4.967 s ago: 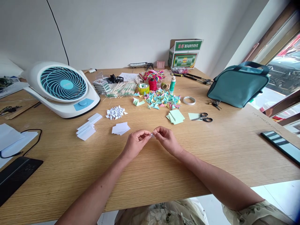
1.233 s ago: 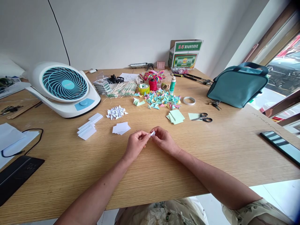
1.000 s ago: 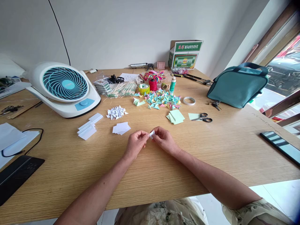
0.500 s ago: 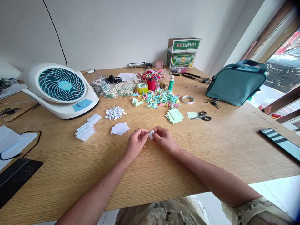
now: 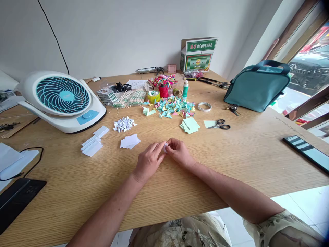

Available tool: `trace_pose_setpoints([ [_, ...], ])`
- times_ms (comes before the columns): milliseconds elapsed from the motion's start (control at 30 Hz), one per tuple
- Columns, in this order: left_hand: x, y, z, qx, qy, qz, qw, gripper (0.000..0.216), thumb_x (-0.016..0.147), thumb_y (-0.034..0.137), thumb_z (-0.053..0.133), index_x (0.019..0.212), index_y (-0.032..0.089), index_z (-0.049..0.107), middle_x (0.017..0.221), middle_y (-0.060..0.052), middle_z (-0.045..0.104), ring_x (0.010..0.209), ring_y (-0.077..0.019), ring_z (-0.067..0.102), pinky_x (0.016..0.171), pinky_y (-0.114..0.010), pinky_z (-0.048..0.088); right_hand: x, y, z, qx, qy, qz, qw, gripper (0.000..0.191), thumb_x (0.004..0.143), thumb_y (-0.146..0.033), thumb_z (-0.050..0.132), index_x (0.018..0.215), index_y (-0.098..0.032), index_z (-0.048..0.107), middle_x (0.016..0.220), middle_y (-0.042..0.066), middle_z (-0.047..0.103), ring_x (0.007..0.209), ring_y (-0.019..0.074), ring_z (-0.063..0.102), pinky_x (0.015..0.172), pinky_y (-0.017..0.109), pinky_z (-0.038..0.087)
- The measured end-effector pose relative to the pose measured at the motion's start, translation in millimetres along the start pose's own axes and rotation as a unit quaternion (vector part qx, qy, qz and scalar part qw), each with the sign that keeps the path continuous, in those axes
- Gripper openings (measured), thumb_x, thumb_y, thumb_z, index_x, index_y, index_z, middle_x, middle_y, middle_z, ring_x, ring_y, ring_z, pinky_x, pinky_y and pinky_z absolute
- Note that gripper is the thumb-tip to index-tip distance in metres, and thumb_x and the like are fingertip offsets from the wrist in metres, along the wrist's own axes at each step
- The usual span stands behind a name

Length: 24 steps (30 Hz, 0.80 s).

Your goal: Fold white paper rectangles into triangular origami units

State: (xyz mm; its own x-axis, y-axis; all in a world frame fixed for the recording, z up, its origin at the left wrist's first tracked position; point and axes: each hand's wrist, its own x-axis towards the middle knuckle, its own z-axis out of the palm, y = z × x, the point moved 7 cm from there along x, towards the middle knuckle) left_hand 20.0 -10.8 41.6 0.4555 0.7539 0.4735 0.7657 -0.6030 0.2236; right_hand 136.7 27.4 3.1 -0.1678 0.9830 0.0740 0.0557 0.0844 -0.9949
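Note:
My left hand and my right hand meet low over the wooden table, fingertips pinched together on a small folded piece of white paper. Most of that paper is hidden by the fingers. Just beyond my left hand lies a small stack of white paper slips. Further back sits a pile of folded white triangles. A heap of coloured folded triangles and a stack of green paper squares lie beyond my right hand.
A white and teal desk fan stands at the left, white strips in front of it. Scissors, a tape roll, a teal bag, a green-labelled box and a phone are at the right.
My hands have stayed together on the white paper piece, and the left fingers have closed over it so less of it shows. The view has shifted slightly.

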Motion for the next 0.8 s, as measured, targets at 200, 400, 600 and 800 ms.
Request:
trace_pose_setpoints([
  [200, 1, -5, 0, -0.072, 0.016, -0.035, 0.997, 0.039, 0.087, 0.016, 0.057, 0.126, 0.021, 0.053, 0.108, -0.007, 0.067, 0.096, -0.0198, 0.065, 0.082, -0.031, 0.054, 0, 1, 2, 0.016, -0.021, 0.009, 1.000, 0.022, 0.077, -0.039, 0.061, 0.076, -0.017, 0.057, 0.069, 0.000, 0.058, 0.062, 0.0118, 0.049, 0.059, 0.025, 0.039],
  [400, -1, -27, 12, -0.274, 0.011, -0.159, 0.948, 0.041, 0.082, 0.020, 0.062, 0.123, 0.021, 0.058, 0.112, -0.008, 0.069, 0.082, -0.0157, 0.069, 0.063, -0.023, 0.057, 3, 4, 4, 0.094, -0.044, 0.027, 0.994, 0.034, 0.076, -0.049, 0.065, 0.083, -0.017, 0.059, 0.075, 0.001, 0.061, 0.064, 0.0117, 0.051, 0.061, 0.025, 0.040],
  [600, -2, -28, 18, -0.342, -0.022, -0.195, 0.919, 0.045, 0.084, 0.024, 0.060, 0.129, 0.020, 0.054, 0.119, -0.010, 0.067, 0.091, -0.0185, 0.070, 0.068, -0.026, 0.060, 2, 4, 3, 0.110, -0.044, 0.033, 0.992, 0.038, 0.077, -0.053, 0.066, 0.085, -0.017, 0.058, 0.072, 0.000, 0.059, 0.060, 0.0101, 0.050, 0.058, 0.024, 0.039],
  [800, -2, -27, 17, -0.338, -0.020, -0.200, 0.919, 0.038, 0.084, 0.024, 0.059, 0.121, 0.020, 0.058, 0.117, -0.010, 0.068, 0.088, -0.0182, 0.070, 0.061, -0.023, 0.058, 3, 6, 2, 0.112, -0.048, 0.035, 0.992, 0.039, 0.077, -0.055, 0.066, 0.084, -0.018, 0.057, 0.072, -0.001, 0.058, 0.061, 0.0103, 0.050, 0.058, 0.024, 0.040],
])
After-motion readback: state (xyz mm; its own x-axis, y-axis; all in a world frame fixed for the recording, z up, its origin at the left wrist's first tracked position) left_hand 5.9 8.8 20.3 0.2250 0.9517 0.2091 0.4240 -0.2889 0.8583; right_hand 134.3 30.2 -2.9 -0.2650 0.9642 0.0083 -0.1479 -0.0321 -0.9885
